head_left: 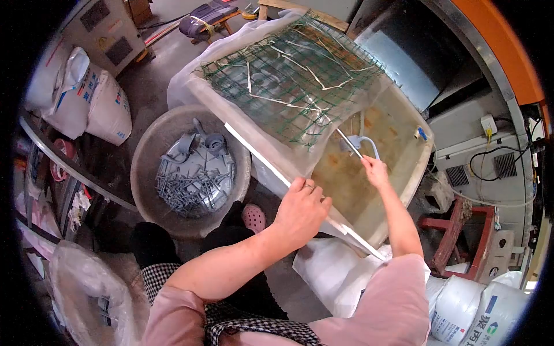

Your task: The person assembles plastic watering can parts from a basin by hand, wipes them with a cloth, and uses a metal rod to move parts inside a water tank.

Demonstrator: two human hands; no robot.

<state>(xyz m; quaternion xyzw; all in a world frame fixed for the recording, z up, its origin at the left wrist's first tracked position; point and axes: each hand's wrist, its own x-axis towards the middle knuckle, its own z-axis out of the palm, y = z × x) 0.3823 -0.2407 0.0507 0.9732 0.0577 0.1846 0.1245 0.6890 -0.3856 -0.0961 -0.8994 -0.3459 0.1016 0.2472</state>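
My left hand [302, 209] curls its fingers over the long white strip [259, 153] along the near edge of a water tub [398, 205]. My right hand [375, 171] is closed around a thin metal rod [350, 142], held over the water; its far end runs toward the netting and I cannot make out where it ends. Just beyond that hand, a grey curved plastic piece [365, 140] shows in the cloudy, brownish water. Green mesh [277, 86] and a translucent white sheet [190, 81] cover the far part of the tub.
A round basin [144, 167] with many small grey plastic parts [193, 187] stands on the floor at left. White sacks [107, 109] stand farther left, others [459, 308] lie at lower right. A red metal frame [459, 236] is to the right, beside a machine.
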